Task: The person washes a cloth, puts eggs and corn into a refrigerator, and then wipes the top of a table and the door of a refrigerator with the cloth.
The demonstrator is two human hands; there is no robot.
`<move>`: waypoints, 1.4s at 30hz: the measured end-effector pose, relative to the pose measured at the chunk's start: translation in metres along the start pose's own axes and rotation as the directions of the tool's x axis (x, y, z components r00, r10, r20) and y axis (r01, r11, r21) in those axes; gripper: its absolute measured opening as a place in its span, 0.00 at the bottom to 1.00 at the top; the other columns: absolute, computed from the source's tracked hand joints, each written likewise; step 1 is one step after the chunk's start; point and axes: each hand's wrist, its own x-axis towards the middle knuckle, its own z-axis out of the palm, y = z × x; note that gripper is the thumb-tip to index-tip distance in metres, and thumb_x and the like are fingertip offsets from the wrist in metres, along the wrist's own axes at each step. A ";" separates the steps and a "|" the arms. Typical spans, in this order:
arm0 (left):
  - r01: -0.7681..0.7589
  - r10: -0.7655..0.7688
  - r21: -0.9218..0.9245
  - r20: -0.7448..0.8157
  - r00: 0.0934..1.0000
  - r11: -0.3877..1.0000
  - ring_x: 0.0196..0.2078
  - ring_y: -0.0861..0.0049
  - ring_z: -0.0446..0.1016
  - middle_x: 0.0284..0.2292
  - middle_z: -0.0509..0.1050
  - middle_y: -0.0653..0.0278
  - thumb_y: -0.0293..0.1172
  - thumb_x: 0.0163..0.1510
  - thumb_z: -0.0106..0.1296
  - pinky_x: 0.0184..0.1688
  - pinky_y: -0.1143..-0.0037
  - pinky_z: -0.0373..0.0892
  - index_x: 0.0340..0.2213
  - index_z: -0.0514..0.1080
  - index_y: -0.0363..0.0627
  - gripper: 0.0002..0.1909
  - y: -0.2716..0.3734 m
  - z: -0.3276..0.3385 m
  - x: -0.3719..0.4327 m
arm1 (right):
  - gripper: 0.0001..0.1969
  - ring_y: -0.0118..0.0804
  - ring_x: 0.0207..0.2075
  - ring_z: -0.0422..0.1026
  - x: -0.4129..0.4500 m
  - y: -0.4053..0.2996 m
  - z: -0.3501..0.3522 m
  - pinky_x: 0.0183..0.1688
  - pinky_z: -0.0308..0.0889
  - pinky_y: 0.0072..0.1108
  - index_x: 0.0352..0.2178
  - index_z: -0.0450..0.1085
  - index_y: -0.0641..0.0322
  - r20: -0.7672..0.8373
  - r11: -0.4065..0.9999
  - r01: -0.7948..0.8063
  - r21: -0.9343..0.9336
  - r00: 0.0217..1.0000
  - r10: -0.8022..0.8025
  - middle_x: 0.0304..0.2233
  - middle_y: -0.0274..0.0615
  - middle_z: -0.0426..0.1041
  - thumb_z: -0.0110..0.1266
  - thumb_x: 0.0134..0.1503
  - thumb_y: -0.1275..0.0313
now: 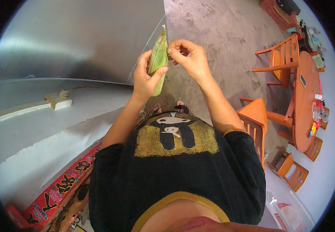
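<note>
An ear of corn in its green husk point(158, 62) is held up in front of me, its silk end pointing away from my body. My left hand point(147, 74) wraps around its lower part, with the thumb lying across the husk. At the right edge of the husk, my right hand point(186, 56) has its thumb and index finger pinched together, the other fingers curled. Whether a strip of husk is between those fingertips cannot be made out.
A smooth metallic surface point(77, 37) stands at the left, beside a wall socket with a plug point(58, 99). At the right are an oval wooden table point(305, 116) bearing a phone point(303, 80) and small items, and several wooden chairs point(280, 62). Concrete floor point(228, 34) lies between.
</note>
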 end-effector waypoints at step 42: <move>0.345 -0.176 -0.473 0.365 0.914 0.810 0.41 0.70 0.70 0.44 0.69 0.58 0.34 0.57 0.49 0.45 0.70 0.68 0.56 0.56 0.33 0.29 0.013 0.004 0.004 | 0.03 0.24 0.19 0.72 -0.007 -0.015 -0.006 0.22 0.70 0.16 0.27 0.70 0.65 0.055 0.851 -0.154 0.502 0.988 0.147 0.22 0.38 0.73 0.52 0.56 0.77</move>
